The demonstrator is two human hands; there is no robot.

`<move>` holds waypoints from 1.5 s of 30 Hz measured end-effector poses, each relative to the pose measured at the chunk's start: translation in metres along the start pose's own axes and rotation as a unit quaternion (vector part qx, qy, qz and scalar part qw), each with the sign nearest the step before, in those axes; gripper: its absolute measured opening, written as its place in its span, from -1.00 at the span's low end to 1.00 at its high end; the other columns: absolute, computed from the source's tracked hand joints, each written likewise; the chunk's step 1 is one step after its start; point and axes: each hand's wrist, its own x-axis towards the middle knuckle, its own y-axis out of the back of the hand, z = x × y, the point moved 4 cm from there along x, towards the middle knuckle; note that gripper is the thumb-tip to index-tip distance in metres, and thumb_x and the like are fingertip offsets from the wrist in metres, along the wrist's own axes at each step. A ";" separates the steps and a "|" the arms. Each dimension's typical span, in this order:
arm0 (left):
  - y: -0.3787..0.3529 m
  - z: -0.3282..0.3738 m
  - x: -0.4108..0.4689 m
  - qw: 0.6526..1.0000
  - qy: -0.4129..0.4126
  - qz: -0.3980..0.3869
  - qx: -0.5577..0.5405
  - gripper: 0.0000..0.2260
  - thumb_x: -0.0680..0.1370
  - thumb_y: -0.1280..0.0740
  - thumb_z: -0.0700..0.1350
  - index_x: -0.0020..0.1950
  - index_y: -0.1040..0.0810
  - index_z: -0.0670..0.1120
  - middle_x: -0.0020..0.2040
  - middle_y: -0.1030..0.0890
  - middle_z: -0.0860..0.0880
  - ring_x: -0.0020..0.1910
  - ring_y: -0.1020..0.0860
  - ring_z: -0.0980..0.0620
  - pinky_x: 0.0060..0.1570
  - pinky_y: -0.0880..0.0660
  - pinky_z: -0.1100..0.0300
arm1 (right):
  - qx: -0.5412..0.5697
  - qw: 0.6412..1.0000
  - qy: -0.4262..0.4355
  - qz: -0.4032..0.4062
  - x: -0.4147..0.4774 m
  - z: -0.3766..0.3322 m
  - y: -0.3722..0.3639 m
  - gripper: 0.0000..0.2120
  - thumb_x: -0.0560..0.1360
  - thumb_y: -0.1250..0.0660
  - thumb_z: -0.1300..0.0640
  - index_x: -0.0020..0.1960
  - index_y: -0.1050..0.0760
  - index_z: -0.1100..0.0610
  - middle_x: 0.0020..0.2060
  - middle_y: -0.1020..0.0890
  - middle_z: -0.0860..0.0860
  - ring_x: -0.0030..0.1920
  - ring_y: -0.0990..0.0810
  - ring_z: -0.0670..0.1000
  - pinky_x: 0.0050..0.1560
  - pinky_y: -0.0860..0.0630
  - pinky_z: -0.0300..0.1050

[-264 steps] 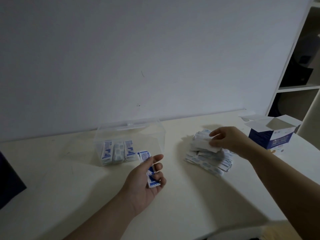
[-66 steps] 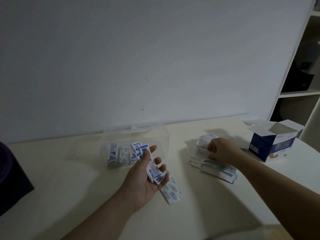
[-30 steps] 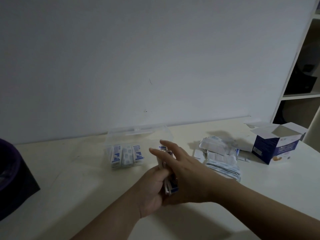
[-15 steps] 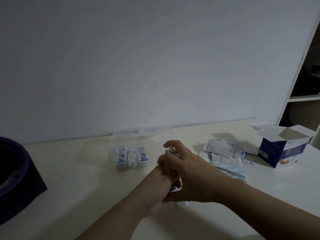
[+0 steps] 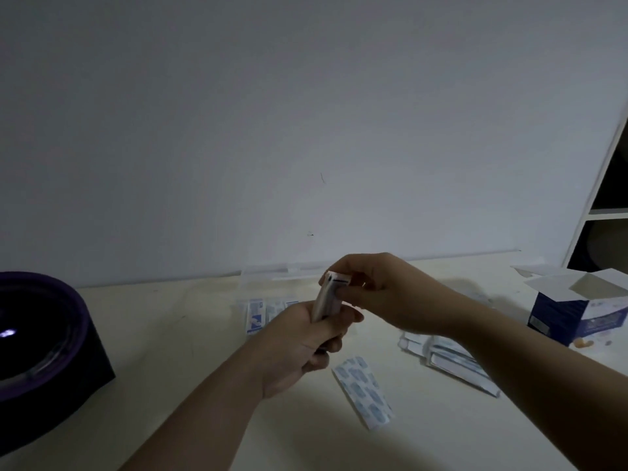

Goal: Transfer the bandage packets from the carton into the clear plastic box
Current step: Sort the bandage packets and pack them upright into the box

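Note:
My left hand (image 5: pixel 299 338) grips the lower end of an upright stack of bandage packets (image 5: pixel 329 295) above the table. My right hand (image 5: pixel 384 294) pinches the top of the same stack from the right. Behind my hands stands the clear plastic box (image 5: pixel 261 277), with a few white-and-blue packets (image 5: pixel 255 316) upright inside it. One loose packet (image 5: pixel 363 390) lies flat on the table below my hands. A pile of packets (image 5: pixel 452 358) lies to the right, partly hidden by my right forearm. The open blue-and-white carton (image 5: pixel 574 314) stands at the far right.
A dark round purple-rimmed object (image 5: pixel 40 348) sits at the table's left edge. The cream table (image 5: pixel 170 334) runs back to a white wall. A white shelf unit (image 5: pixel 608 212) stands at the right behind the carton.
Both hands have lifted the stack higher and stood it upright. My right hand has shifted from covering the stack to pinching its top. The view has moved left.

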 end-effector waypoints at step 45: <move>0.017 -0.029 0.009 0.971 -0.031 0.031 0.237 -0.74 0.41 -0.42 0.15 -0.07 -0.59 0.00 -0.34 -0.51 0.08 -0.40 -0.42 0.16 -0.35 -0.43 0.31 | 0.146 0.977 -0.135 0.079 -0.036 0.072 -0.087 -0.87 0.44 -0.42 0.07 -0.21 -0.61 0.12 -0.50 -0.52 -0.10 -0.49 -0.36 -0.15 -0.40 -0.30 -0.29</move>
